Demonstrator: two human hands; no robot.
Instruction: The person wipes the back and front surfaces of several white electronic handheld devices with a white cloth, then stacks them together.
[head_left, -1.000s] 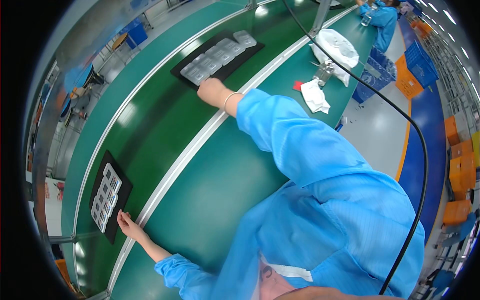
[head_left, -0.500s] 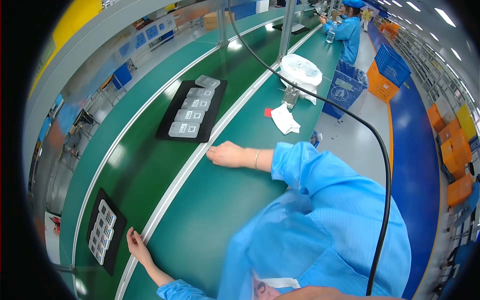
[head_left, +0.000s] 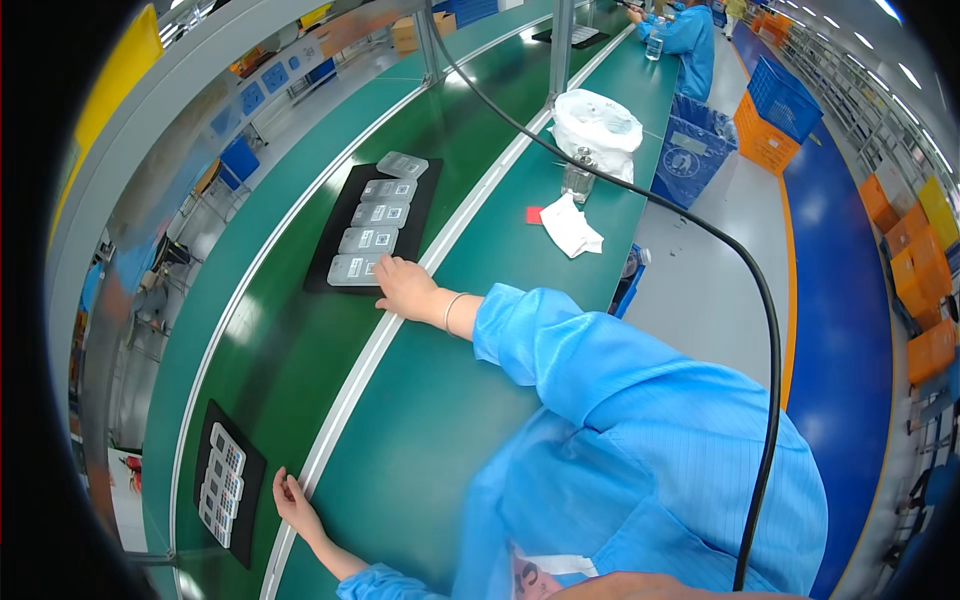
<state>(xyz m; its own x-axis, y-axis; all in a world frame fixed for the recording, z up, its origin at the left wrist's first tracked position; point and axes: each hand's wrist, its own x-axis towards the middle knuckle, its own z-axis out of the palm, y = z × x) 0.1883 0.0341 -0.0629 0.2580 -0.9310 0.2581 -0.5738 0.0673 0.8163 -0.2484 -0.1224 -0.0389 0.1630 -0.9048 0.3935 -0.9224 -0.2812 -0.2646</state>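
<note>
My right hand [head_left: 405, 288] reaches over the conveyor's edge rail, its thumb and fingers apart. The fingertips touch the right end of the nearest translucent plastic case [head_left: 354, 269]. That case lies in a row of several labelled cases on a black tray [head_left: 415, 215]; the farthest case [head_left: 402, 165] sits askew across the tray's far end. My left hand [head_left: 297, 508] rests by the rail at the lower left, fingers loosely bent and nothing in them. Close to it, apart from the hand, a second black tray [head_left: 246, 510] carries several white pieces [head_left: 222, 482] with dark squares and coloured dots.
Both trays lie on the green conveyor belt [head_left: 290, 350]. A white bag-lined container [head_left: 597, 125], a clear glass jar [head_left: 578, 180], a white cloth [head_left: 571, 228] and a red piece [head_left: 534, 215] stand at the right. A black cable [head_left: 700, 222] crosses the view. Farther off, a person [head_left: 685, 50] works.
My right hand has moved left from the rail onto the nearest case. My left hand stays near the rail. The whole view has shifted slightly.
</note>
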